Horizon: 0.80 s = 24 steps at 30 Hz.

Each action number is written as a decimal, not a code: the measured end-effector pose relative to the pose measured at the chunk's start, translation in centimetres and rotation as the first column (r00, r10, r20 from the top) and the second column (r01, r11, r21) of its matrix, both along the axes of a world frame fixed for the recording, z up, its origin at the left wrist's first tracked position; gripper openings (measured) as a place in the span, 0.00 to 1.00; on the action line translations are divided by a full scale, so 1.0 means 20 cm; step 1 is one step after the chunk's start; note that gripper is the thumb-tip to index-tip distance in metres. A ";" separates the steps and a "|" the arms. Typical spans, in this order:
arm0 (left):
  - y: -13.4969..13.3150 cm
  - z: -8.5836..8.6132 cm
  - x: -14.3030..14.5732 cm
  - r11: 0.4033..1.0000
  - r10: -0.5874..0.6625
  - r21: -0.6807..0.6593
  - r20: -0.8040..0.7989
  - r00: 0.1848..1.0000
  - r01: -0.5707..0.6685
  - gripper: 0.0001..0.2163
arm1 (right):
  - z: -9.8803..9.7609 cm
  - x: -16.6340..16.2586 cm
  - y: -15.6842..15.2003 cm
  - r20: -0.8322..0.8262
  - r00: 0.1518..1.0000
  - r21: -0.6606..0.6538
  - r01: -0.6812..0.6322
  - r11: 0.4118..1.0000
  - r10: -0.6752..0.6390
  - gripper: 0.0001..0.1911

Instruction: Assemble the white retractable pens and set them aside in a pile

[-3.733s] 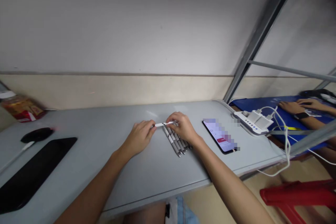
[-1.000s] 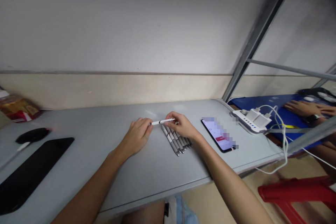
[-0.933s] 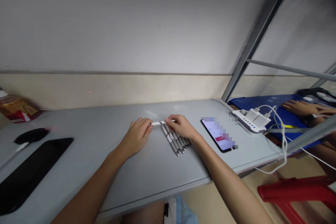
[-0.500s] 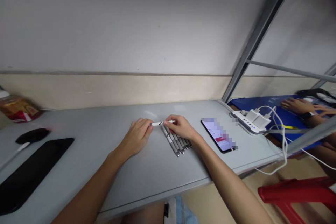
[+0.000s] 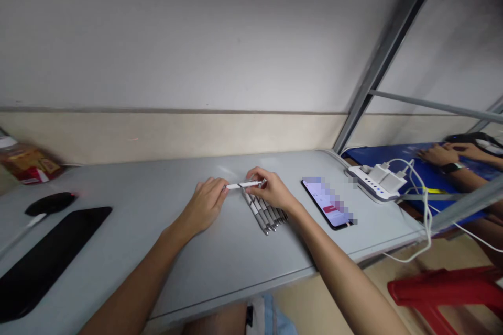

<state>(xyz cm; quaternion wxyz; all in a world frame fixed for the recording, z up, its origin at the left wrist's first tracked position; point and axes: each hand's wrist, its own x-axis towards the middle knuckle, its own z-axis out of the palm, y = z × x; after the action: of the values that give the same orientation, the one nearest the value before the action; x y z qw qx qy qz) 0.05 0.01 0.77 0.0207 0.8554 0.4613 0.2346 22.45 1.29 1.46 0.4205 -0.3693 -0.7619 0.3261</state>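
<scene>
Both forearms reach in from the lower edge, angled toward each other over the grey table. The left hand lies knuckles up, wrist low, its fingertips pinching the left end of a white pen. The right hand is arched, thumb and forefinger closed on the pen's right end. The pen lies roughly level between the two hands, just above the tabletop and across the far ends of a row of pens.

That row lies flat on the table, side by side and touching, slanting toward the near right; the right hand's heel covers part of it. About five show, though the exact count cannot be told where the hand hides them.

To the right of the row lies one smartphone with its screen lit. Further right sits one white power strip with two chargers plugged in and white cables trailing off the edge. At the left lie one black mat, one dark mouse and one jar by the wall. Another person's hands rest on a blue surface at far right. One red stool stands below.
</scene>
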 end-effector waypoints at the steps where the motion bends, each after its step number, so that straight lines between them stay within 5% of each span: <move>1: 0.00 0.00 0.00 1.000 0.001 0.000 0.002 1.000 -0.001 0.15 | 0.00 0.00 0.00 0.018 1.000 0.004 0.006 1.000 -0.006 0.13; 6: 0.00 -0.01 0.00 1.000 -0.002 -0.005 0.019 1.000 0.003 0.15 | 0.00 0.00 -0.01 0.108 0.992 0.006 0.066 0.998 -0.067 0.19; 10: 0.01 -0.01 -0.01 0.999 -0.015 -0.032 0.055 0.998 0.016 0.15 | 0.00 -0.01 -0.01 0.060 0.998 0.033 0.014 0.999 -0.016 0.15; 18: 0.02 0.02 -0.02 0.927 -0.003 -0.361 0.268 0.963 0.103 0.17 | -0.01 0.00 0.00 0.240 0.952 0.459 0.059 0.886 -0.188 0.12; 24: 0.03 0.02 -0.04 0.976 -0.016 -0.213 0.116 0.993 0.041 0.14 | 0.01 -0.01 -0.02 0.238 0.970 0.317 -0.032 0.948 -0.046 0.12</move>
<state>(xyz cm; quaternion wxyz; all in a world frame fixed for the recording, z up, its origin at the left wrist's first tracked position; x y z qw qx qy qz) -0.77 0.62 1.12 0.1429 0.8399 0.4696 0.2315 22.31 0.89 1.57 0.3796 -0.3363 -0.8488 0.1497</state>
